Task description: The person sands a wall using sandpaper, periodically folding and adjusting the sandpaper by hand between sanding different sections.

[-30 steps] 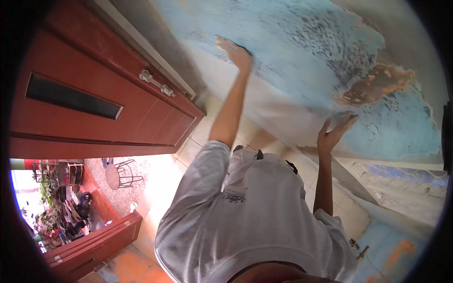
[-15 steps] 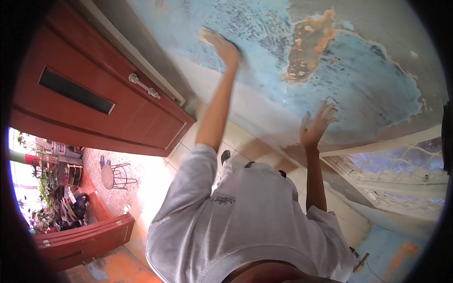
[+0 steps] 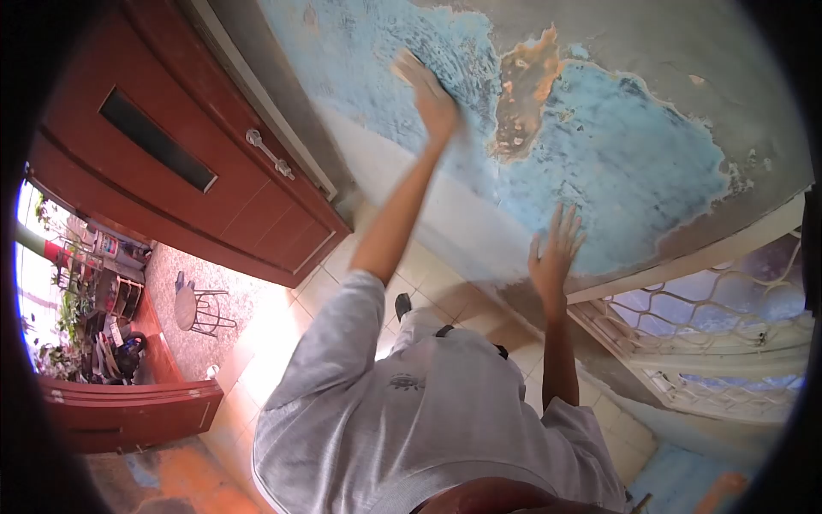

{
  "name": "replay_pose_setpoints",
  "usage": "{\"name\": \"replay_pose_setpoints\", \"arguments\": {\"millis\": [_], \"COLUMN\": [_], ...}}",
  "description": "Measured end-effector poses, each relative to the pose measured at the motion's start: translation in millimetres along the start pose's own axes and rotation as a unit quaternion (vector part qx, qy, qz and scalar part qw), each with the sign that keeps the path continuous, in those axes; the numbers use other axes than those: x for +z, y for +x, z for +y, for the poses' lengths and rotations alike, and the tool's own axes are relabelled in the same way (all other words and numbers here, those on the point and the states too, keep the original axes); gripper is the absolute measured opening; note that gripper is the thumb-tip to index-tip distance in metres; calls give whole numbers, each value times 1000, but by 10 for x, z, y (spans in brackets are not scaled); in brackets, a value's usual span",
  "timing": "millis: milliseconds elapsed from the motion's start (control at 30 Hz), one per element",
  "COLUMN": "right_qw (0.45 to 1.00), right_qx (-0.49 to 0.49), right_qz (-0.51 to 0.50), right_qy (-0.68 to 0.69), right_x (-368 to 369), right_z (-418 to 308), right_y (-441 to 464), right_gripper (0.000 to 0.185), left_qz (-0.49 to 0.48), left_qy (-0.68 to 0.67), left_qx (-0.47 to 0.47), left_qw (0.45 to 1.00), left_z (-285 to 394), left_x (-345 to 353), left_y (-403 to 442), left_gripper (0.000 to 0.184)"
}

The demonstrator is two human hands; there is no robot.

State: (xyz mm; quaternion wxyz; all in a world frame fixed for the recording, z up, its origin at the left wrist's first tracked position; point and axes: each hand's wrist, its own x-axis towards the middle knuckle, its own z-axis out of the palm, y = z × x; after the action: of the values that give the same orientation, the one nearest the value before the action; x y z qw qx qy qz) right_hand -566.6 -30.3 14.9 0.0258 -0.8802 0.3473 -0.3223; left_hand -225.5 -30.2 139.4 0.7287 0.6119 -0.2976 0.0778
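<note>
Where the peeling wall [image 3: 634, 163] is covered, 12 o'clock: left hand [image 3: 428, 96], fingers pressed together.
Right hand [image 3: 553, 259], 3 o'clock: fingers spread.

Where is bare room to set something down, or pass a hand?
A hand could probably pass along the wall between the left hand and right hand. Tiles lie bare between the red door and left sleeve. Outside is crowded: plants, piled things, a stool.
</note>
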Motion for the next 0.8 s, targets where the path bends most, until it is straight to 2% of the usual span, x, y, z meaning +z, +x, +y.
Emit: {"name": "replay_pose_setpoints", "arguments": {"millis": [33,67,100,200,267,333,367,400,467,500,567,633,667,733,800], "right_qw": [1000,1000,1000,998,998,998,998,998,998,998,998,997,997,996,995], "right_qx": [-2,0,4,-2,-7,-7,-7,-9,-5,-3,4,12,9,7,3], "right_qz": [4,3,1,-13,-10,-7,-1,6,9,13,12,8,6,-1,0], "right_qy": [0,14,28,63,59,60,61,62,61,61,69,76,82,85,104], "right_x": [22,43,54,-89,-103,-110,-119,-121,-81,-58,-42,-33,-26,-68,-127], "right_z": [16,26,26,-8,52,48,24,1,-58,-73,-99,-101,-70,-32,-55], "right_y": [20,19,5,2,-25,-68,-91,-105,-93,-68,-64,-89,-101,-131,-139], "right_gripper": [79,80,82,84,82,81,82,83,84,85,85,86,86,86,87], "left_qz": [21,-8,-44,-93,-17,25,20,27,42,49,-33,-137,-114,-57,-16], "left_qy": [2,41,2,-17,28,62,64,38,20,28,71,22,1,-61,6], "left_qx": [72,116,90,77,97,75,73,25,18,59,79,46,83,71,67], "left_qw": [997,992,995,993,995,995,995,999,999,997,994,989,990,994,998], "left_z": [-22,-117,-185,-98,-341,-273,-265,-241,-242,-228,-172,-55,-104,-268,-180], "left_x": [197,366,539,446,350,33,-22,-59,53,237,485,439,442,370,155], "left_y": [-451,-978,-1426,-1649,-929,-56,97,213,32,-405,-1384,-1888,-1793,-1217,-403], "left_gripper": [60,61,67,67,61,67,67,67,65,64,59,58,59,60,61]}}
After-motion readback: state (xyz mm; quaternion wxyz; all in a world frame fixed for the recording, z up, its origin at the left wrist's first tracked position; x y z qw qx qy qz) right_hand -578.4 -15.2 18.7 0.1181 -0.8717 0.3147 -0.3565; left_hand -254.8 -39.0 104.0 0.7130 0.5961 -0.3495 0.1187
